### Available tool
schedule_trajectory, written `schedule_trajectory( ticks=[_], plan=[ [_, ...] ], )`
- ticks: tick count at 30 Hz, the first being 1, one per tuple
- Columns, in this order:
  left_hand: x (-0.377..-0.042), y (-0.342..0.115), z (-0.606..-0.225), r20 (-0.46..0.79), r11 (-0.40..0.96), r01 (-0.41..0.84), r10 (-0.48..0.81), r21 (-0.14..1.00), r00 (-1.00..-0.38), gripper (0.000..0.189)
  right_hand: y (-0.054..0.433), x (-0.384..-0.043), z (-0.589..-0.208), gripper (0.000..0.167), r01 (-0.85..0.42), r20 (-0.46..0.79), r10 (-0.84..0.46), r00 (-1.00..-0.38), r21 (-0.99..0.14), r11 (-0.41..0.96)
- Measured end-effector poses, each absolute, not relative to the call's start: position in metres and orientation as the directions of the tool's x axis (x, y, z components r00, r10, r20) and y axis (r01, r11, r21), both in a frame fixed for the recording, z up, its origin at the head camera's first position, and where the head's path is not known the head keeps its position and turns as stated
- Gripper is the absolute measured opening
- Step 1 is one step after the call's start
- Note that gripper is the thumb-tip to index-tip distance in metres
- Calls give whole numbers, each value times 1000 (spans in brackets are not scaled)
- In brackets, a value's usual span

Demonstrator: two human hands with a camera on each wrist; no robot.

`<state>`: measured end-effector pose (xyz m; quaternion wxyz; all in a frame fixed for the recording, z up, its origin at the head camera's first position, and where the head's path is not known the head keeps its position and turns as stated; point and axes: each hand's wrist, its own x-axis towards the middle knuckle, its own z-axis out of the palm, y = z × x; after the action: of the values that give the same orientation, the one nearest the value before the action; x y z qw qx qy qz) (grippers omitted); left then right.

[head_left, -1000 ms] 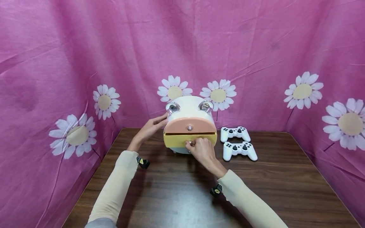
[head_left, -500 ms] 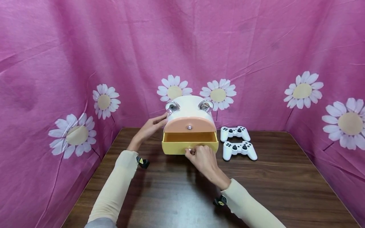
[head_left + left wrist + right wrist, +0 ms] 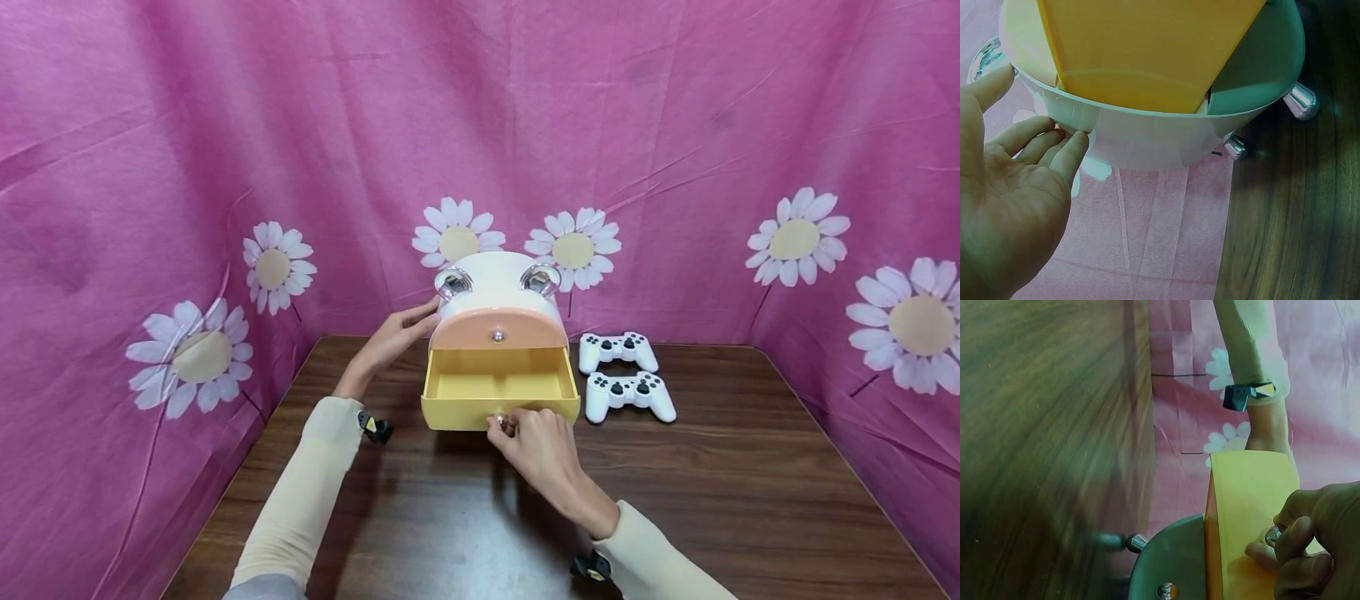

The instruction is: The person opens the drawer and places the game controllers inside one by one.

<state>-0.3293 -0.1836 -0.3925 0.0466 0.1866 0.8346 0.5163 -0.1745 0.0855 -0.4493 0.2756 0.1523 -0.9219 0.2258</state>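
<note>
A small rounded storage box (image 3: 498, 275) with a white shell and two silver ring-shaped ornaments on top stands at the back middle of the table. Its yellow middle drawer (image 3: 450, 413) is pulled well out, and the inside looks bare. My right hand (image 3: 546, 450) pinches the round silver knob (image 3: 1273, 535) on that drawer's front. Above it, the peach top drawer (image 3: 468, 332) is closed. My left hand (image 3: 397, 337) rests its extended fingers against the box's left side; in the left wrist view the fingertips (image 3: 1079, 140) touch the white shell. A green bottom drawer (image 3: 1169, 565) shows in the right wrist view.
Two white game controllers (image 3: 630, 395) lie one in front of the other just right of the box. Silver feet (image 3: 1302, 102) hold the box on the dark wooden table (image 3: 450, 517). A pink cloth (image 3: 645, 125) with daisies hangs behind and at both sides.
My right hand has drawn the yellow drawer toward me by its knob, from a narrow gap to far out, exposing its inside. My left hand has stayed at the box's side.
</note>
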Motion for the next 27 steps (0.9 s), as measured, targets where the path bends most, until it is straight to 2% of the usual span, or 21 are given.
schedule_trajectory(
  ticks=[10,20,23,27],
  plan=[
    [-327,-186,-397,90,382,235,361,894,-928,65,82,-156,-453,42,-384,565,-144,-812,-332,862],
    [-329,-184,-394,108,373,257,376,892,-920,64,83,-154,-453,37,-374,567,-130,-813,-339,863],
    [-330,-183,-393,113,376,265,381,888,-918,63,84,-154,-454,40,-364,577,-122,-807,-324,873],
    [-330,-183,-394,112,378,262,375,888,-920,64,84,-154,-458,57,-361,629,-132,-766,-252,898]
  ],
)
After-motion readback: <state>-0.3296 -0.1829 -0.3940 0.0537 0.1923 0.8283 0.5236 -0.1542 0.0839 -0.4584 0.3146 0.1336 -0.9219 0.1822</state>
